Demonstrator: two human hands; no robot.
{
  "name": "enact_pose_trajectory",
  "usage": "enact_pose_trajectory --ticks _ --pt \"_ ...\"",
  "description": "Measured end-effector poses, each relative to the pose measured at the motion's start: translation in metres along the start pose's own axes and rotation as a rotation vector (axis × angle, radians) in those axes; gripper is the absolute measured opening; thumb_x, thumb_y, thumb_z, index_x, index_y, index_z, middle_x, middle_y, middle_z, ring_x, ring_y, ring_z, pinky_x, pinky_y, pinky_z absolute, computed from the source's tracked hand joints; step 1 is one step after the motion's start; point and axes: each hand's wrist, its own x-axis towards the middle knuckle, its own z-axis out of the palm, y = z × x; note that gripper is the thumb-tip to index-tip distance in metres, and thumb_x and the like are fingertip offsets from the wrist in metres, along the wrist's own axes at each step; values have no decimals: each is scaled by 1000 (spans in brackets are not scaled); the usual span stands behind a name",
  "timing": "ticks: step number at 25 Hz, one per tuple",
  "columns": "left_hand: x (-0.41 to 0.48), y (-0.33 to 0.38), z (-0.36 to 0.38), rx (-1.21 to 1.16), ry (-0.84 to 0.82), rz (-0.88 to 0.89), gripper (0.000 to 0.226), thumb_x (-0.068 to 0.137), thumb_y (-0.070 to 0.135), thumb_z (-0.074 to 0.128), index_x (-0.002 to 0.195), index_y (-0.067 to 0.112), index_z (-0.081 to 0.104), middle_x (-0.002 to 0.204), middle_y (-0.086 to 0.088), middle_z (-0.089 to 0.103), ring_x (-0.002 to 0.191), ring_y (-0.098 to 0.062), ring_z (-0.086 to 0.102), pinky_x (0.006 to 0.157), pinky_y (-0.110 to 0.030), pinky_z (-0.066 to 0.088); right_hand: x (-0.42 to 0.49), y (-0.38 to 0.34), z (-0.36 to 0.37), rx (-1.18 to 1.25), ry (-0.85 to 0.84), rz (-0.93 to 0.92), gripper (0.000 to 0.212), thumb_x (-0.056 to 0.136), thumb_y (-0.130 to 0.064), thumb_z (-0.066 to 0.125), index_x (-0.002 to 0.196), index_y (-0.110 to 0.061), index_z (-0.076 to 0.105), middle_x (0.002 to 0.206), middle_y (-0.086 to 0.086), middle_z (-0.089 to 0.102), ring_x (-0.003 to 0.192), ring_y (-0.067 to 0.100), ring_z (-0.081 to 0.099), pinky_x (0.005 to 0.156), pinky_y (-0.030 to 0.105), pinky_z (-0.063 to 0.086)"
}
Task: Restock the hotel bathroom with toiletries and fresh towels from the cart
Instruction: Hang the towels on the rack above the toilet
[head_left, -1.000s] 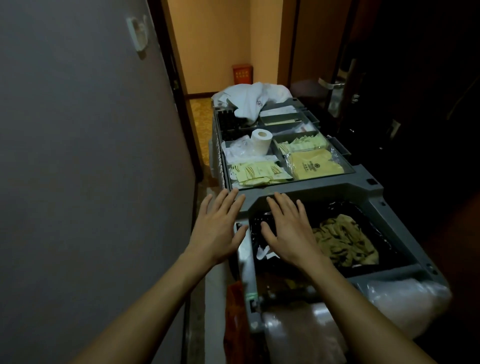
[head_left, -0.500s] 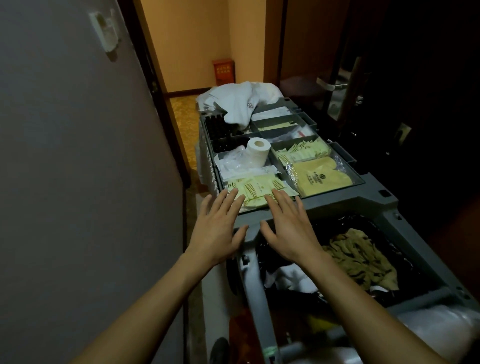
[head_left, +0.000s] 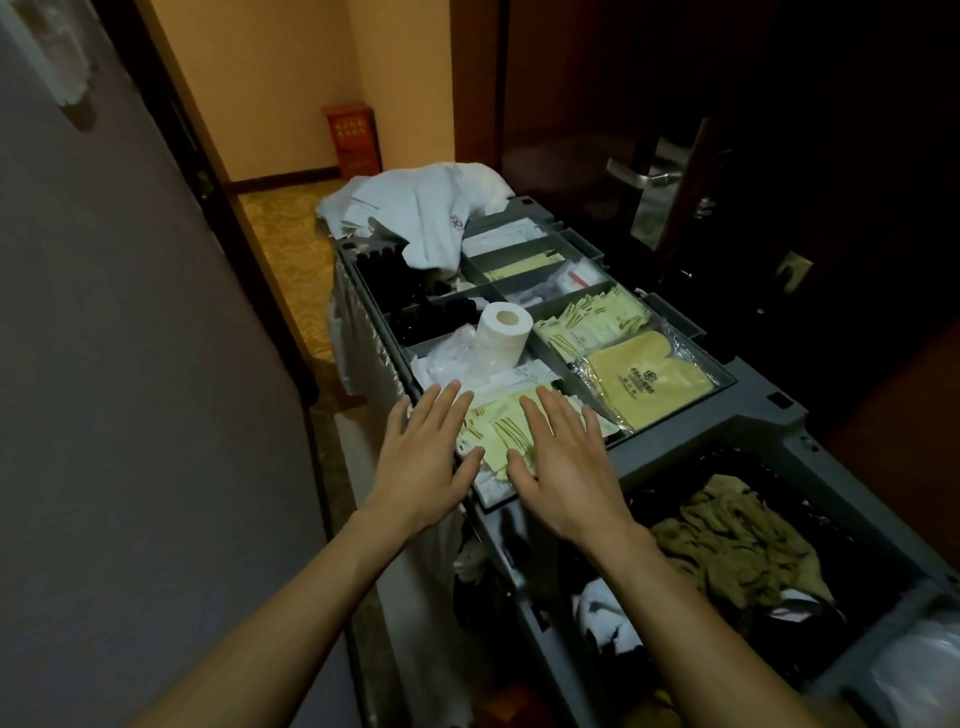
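Observation:
A grey housekeeping cart (head_left: 753, 415) stands in a narrow hallway, its top tray split into compartments. My left hand (head_left: 423, 457) and my right hand (head_left: 566, 462) hover flat, fingers straight, over the nearest compartment of pale yellow toiletry packets (head_left: 496, 434); neither holds anything. Behind them stands a white toilet paper roll (head_left: 503, 332) beside clear plastic bags. More yellow sachets (head_left: 592, 322) and a bagged yellow item with a logo (head_left: 649, 384) fill the right compartments. A white towel (head_left: 421, 208) is heaped at the cart's far end.
A grey wall (head_left: 130, 415) closes in on the left. At the right is a dark wooden door with a metal handle (head_left: 639, 176). A bin at the cart's near end holds crumpled olive cloth (head_left: 737, 545). A red box (head_left: 353, 140) stands at the far wall.
Both hands have moved forward from over the near bin to above the packet compartment, staying flat and empty. The view has come closer to the cart.

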Motion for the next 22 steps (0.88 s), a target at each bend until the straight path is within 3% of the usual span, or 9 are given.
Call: enact_pose_trajectory --ticks 5,14,22 --pt "1 -5 4 6 -34 41 70 101 55 36 160 20 19 168 0 14 155 -19 8 124 -47 5 6 -1 -2 -32 19 0 67 103 -43 35 160 -13 15 168 10 6 155 21 -2 124 48 -4" --pt "-3 30 -14 -78 99 35 69 100 52 46 158 18 28 166 -1 23 154 -20 16 123 -48 11 -2 11 -20 -26 44 -69 68 103 -44 38 159 -13 16 168 9 7 155 21 0 125 45 -7" --pt "38 7 -9 -14 83 49 69 100 54 40 158 20 25 166 0 22 154 -20 14 124 -49 8 29 24 -28 -52 54 -58 68 102 -45 37 159 -15 15 168 7 6 155 20 -1 125 47 -3"
